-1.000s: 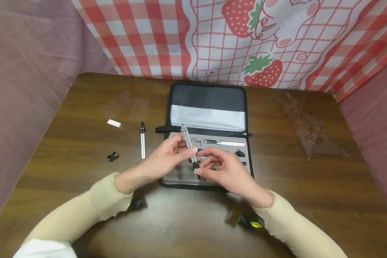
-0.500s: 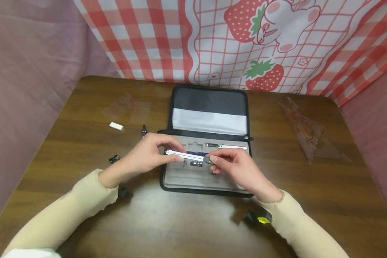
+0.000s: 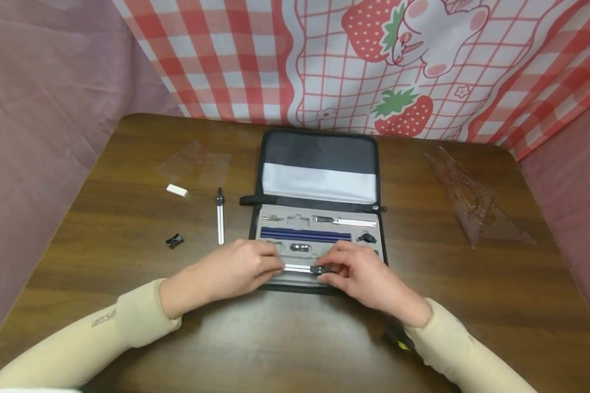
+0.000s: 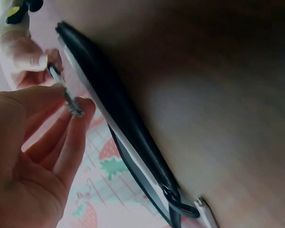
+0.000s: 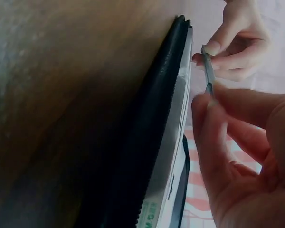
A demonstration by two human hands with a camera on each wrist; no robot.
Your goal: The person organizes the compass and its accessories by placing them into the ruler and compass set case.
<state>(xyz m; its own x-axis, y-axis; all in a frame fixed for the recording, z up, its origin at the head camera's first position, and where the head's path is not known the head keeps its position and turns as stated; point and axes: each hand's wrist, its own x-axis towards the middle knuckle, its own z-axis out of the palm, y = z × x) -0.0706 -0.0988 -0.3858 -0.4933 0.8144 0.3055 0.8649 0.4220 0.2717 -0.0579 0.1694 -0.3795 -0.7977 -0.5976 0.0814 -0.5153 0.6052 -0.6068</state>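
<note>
Over the front row of the zip case (image 3: 319, 147) I hold a drawing compass (image 3: 299, 268) level, its legs silver and its head black. My left hand (image 3: 228, 273) pinches the leg end between thumb and fingers. At the black head, my right hand (image 3: 361, 273) pinches with thumb and fingertips. Both wrist views show the compass (image 4: 65, 92) (image 5: 208, 71) slightly above the case's edge. Behind it in the grey tray lie dark blue sticks (image 3: 305, 234), a small silver-and-black piece (image 3: 300, 248) and a silver-legged tool (image 3: 346, 221).
Left of the case lie a second compass-like tool (image 3: 220, 218), a white eraser-like block (image 3: 177, 190), a small black piece (image 3: 174, 240) and thin clear sheets (image 3: 215, 166). Clear set squares (image 3: 472, 202) lie on the right. Curtains hang behind the table.
The compass has turned from steeply slanted to level and come down toward the front row of the tray. Both hands moved with it, nearer the case's front edge.
</note>
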